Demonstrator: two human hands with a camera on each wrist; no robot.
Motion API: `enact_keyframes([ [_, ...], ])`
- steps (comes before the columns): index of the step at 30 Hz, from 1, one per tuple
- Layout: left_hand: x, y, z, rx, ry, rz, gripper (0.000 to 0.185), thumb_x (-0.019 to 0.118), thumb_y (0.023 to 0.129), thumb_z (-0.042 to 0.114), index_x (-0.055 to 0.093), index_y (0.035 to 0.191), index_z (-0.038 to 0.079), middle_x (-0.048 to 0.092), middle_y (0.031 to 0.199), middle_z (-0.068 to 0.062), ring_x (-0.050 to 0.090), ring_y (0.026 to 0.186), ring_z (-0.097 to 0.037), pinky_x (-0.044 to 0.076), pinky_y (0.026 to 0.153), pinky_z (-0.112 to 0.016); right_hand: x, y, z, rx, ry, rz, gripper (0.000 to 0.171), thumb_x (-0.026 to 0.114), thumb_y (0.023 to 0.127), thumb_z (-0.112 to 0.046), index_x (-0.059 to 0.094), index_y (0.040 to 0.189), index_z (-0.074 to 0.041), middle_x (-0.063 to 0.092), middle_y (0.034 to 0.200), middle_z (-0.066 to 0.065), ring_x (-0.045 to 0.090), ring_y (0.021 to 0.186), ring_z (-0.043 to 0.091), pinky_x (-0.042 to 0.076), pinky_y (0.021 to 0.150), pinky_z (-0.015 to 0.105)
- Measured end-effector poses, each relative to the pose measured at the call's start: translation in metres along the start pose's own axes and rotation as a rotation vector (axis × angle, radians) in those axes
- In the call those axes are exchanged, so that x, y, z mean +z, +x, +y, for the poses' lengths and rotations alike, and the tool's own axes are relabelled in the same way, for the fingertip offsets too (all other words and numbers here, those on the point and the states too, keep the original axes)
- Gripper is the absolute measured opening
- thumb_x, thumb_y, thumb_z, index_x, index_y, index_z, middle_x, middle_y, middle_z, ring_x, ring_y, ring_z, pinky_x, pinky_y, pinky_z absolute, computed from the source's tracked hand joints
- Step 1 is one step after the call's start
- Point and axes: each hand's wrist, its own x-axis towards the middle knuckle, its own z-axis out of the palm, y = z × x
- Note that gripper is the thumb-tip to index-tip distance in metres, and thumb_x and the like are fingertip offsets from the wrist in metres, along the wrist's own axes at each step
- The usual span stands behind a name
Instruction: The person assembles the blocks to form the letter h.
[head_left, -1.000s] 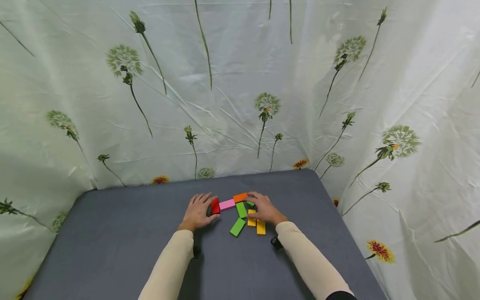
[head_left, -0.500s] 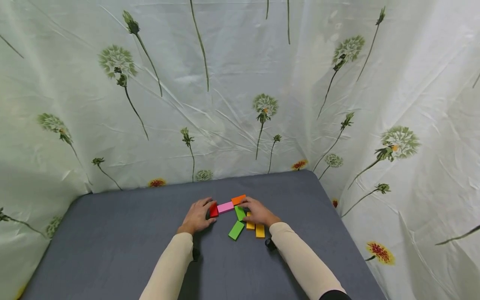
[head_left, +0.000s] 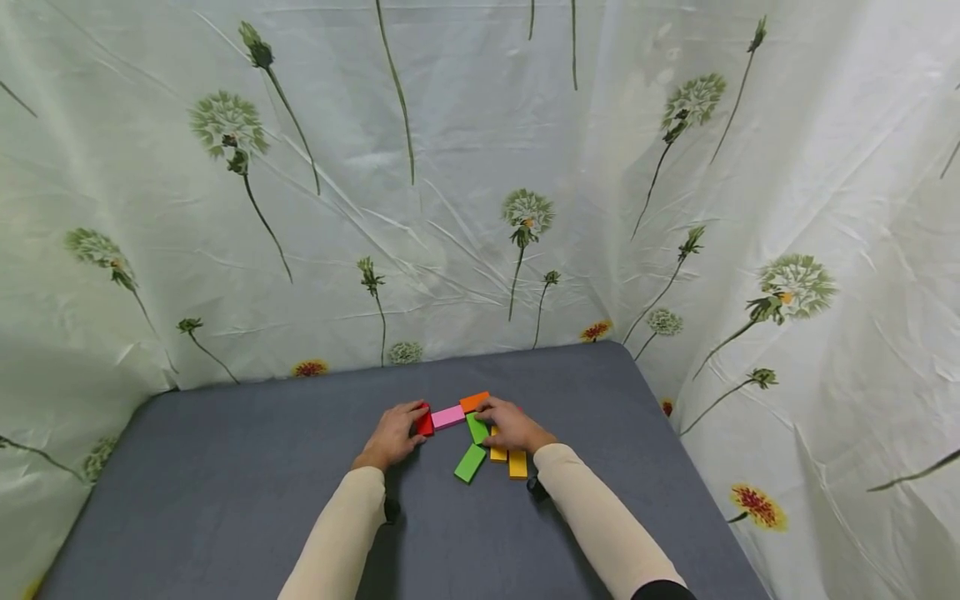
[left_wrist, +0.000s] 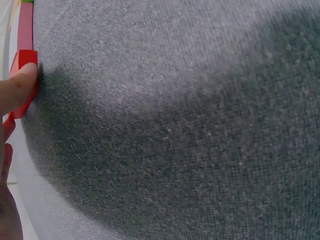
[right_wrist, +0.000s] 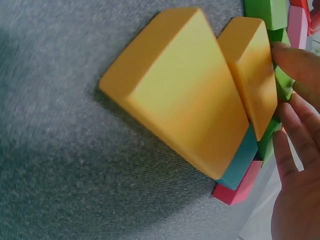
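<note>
In the head view my left hand [head_left: 390, 435] pinches a red block [head_left: 425, 423] at the left end of a row. The left wrist view shows the thumb [left_wrist: 24, 80] on the near face of that red block. A pink block [head_left: 448, 417] follows it in the row, then an orange block [head_left: 474, 402]. My right hand [head_left: 513, 427] pinches a green block [head_left: 477, 428] below them, thumb at its near end and a finger at the far end. A second green block [head_left: 470, 463] lies slantwise nearer the body.
Two yellow blocks, one nearer [head_left: 517, 464] and one farther [head_left: 498, 452], lie beside and under the right hand. The right wrist view adds a teal block [right_wrist: 240, 157] and a pinkish-red block [right_wrist: 239, 187]. A flowered curtain [head_left: 450, 208] hangs behind the grey table [head_left: 225, 475].
My left fingers and thumb have closed in on the red block. The right hand has moved left and its fingers have come onto the green block. The view has shifted slightly.
</note>
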Motion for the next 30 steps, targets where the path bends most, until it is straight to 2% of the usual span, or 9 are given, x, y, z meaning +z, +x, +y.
enact_keyframes([
  [6, -0.003, 0.001, -0.002, -0.001, -0.027, 0.004, 0.050, 0.077, 0.081, 0.007, 0.060, 0.127, -0.002, 0.054, 0.134, -0.019, 0.051, 0.122, -0.038, 0.041, 0.102, -0.050, -0.002, 0.002, -0.006, 0.000, -0.021, 0.001, 0.049, 0.073, 0.087, -0.016, 0.058, 0.132, -0.003, 0.049, 0.134, 0.007, 0.048, 0.122, 0.025, 0.041, 0.102, 0.041],
  [13, -0.009, -0.002, -0.004, -0.004, -0.057, 0.011, 0.048, 0.078, 0.079, 0.006, 0.061, 0.123, -0.003, 0.056, 0.129, -0.018, 0.051, 0.119, -0.038, 0.042, 0.100, -0.050, -0.003, 0.006, -0.013, 0.026, -0.026, -0.008, 0.048, 0.074, 0.086, -0.016, 0.060, 0.130, -0.004, 0.049, 0.135, 0.008, 0.047, 0.124, 0.024, 0.033, 0.108, 0.046],
  [17, -0.012, -0.005, -0.005, 0.027, -0.077, 0.042, 0.042, 0.078, 0.077, 0.003, 0.064, 0.117, -0.001, 0.061, 0.120, -0.018, 0.055, 0.113, -0.037, 0.045, 0.097, -0.049, -0.003, 0.007, -0.012, 0.049, -0.051, -0.008, 0.049, 0.074, 0.085, -0.016, 0.060, 0.131, -0.005, 0.049, 0.136, 0.007, 0.047, 0.124, 0.023, 0.033, 0.109, 0.046],
  [22, -0.012, -0.011, -0.004, 0.049, -0.111, 0.040, 0.037, 0.075, 0.077, -0.001, 0.065, 0.113, -0.002, 0.063, 0.109, -0.016, 0.057, 0.105, -0.036, 0.046, 0.094, -0.050, -0.005, 0.003, -0.008, 0.065, -0.065, -0.005, 0.049, 0.075, 0.085, -0.015, 0.060, 0.130, -0.004, 0.049, 0.134, 0.007, 0.048, 0.123, 0.025, 0.033, 0.108, 0.045],
  [25, -0.010, -0.013, -0.004, 0.037, -0.085, 0.042, 0.040, 0.078, 0.076, 0.003, 0.066, 0.114, 0.000, 0.059, 0.109, -0.014, 0.055, 0.105, -0.034, 0.046, 0.094, -0.049, -0.006, 0.001, -0.008, 0.069, -0.071, -0.006, 0.049, 0.074, 0.085, -0.015, 0.060, 0.130, -0.003, 0.050, 0.133, 0.007, 0.049, 0.122, 0.025, 0.034, 0.107, 0.045],
  [30, -0.012, -0.012, -0.002, 0.023, -0.015, 0.058, 0.048, 0.081, 0.075, 0.008, 0.064, 0.119, 0.002, 0.056, 0.119, -0.015, 0.053, 0.110, -0.035, 0.044, 0.095, -0.052, -0.003, 0.000, -0.017, 0.074, -0.096, -0.019, 0.049, 0.075, 0.085, -0.017, 0.060, 0.130, -0.005, 0.049, 0.134, 0.007, 0.050, 0.122, 0.027, 0.036, 0.106, 0.044],
])
